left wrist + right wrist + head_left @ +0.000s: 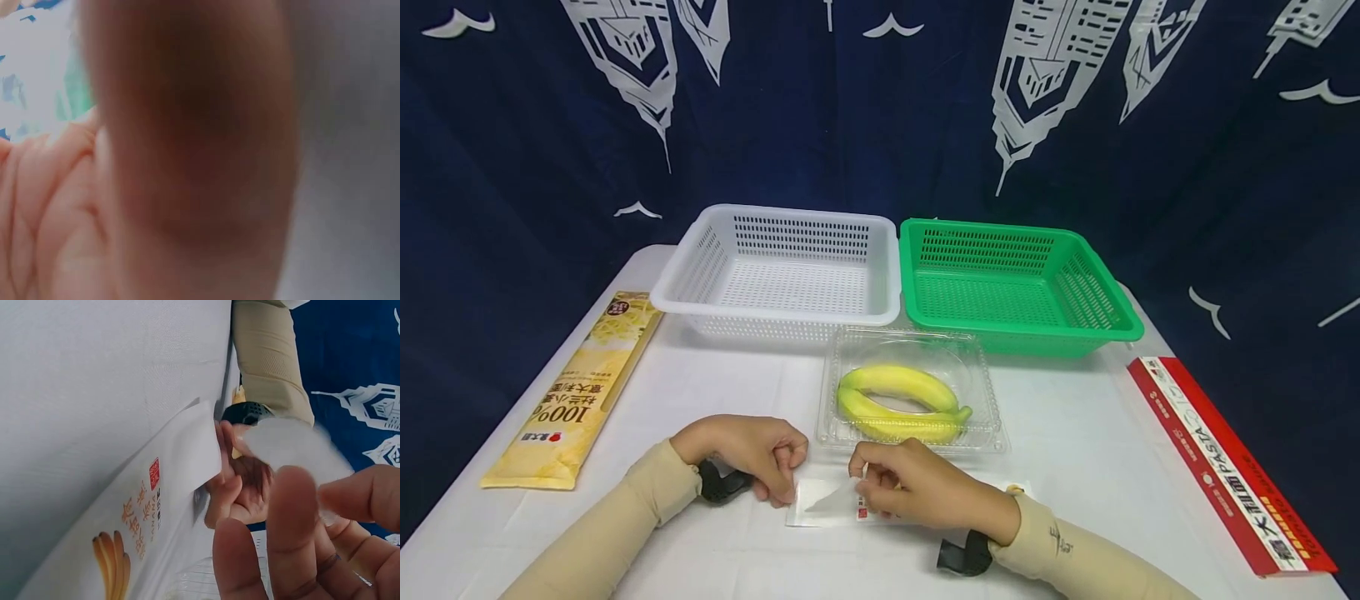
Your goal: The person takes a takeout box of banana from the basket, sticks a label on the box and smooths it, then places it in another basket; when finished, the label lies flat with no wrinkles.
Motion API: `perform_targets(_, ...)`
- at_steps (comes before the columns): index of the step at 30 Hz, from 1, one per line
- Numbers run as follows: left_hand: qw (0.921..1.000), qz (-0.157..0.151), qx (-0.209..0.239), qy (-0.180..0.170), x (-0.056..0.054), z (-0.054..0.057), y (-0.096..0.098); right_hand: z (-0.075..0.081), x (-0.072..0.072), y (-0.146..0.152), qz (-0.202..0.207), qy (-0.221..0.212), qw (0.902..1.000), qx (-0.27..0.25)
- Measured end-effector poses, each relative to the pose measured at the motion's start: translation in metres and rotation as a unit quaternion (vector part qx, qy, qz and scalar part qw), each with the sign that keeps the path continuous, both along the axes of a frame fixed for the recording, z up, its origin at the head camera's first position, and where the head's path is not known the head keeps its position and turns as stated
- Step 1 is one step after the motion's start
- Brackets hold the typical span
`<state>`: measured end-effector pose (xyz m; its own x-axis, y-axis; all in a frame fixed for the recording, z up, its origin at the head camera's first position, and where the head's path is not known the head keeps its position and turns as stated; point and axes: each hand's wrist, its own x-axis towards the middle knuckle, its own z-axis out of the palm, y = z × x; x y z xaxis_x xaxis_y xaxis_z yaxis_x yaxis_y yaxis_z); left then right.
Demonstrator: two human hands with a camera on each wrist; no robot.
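A white printed paper strip [805, 514] lies on the table, with a banana picture and lettering visible in the right wrist view. My left hand [752, 450] holds its left end with curled fingers. Between thumb and fingers my right hand [925, 483] pinches a whitish, translucent flap [300, 447] lifted above the strip. Just beyond the hands is a clear plastic clamshell box [988, 417] with bananas [902, 383] inside it. A blurred finger [194, 156] fills most of the left wrist view and hides what the left fingertips touch.
At the back stand a white basket [775, 318] and a green basket [1022, 325], side by side. Along the left edge lies a yellow pasta packet [568, 400]; a red pasta box [1232, 467] lies along the right edge. A dark blue patterned curtain [865, 125] hangs behind.
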<state>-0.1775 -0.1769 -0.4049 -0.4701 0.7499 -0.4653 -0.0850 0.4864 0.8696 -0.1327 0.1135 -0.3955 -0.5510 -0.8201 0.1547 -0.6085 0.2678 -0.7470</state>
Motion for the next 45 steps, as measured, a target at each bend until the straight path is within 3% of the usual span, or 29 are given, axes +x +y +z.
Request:
perform_targets(6, 0.9953, 0.026, 0.016, 0.092, -0.010, 0.005, -0.012, 0.001, -0.001, 0.000, 0.004, -0.032, 0.9993, -0.019)
perform_targets(10, 0.9858, 0.076, 0.033, 0.146, -0.018, 0.004, -0.017, 0.003, -0.001, 0.001, 0.013, -0.045, 0.9982, -0.039)
perform_targets(15, 0.9632, 0.157, 0.053, 0.211, -0.024, -0.002, -0.016, 0.008, 0.000, 0.003, 0.023, -0.029, 0.9967, -0.072)
perform_targets(19, 0.9420, 0.216, 0.076, 0.245, -0.026, -0.005, -0.008, 0.011, -0.001, 0.004, 0.006, -0.042, 0.9932, -0.109)
perform_targets(25, 0.9194, 0.258, 0.126, 0.269, -0.028, -0.006, 0.005, 0.016, -0.004, 0.004, -0.048, -0.058, 0.9873, -0.140)
perform_targets(29, 0.9177, 0.263, 0.146, 0.259, -0.028, -0.003, 0.015, 0.021, -0.006, 0.007, -0.079, -0.065, 0.9841, -0.145)
perform_targets(37, 0.9310, 0.249, 0.171, 0.205, -0.032, -0.004, 0.028, 0.031, -0.014, 0.019, -0.128, -0.086, 0.9755, -0.156)
perform_targets(41, 0.9336, 0.235, 0.178, 0.204, -0.033, -0.006, 0.033, 0.031, -0.020, 0.024, -0.135, -0.115, 0.9677, -0.179)
perform_targets(45, 0.9338, 0.221, 0.186, 0.211, -0.033, -0.008, 0.036, 0.033, -0.028, 0.028, -0.147, -0.115, 0.9628, -0.196)
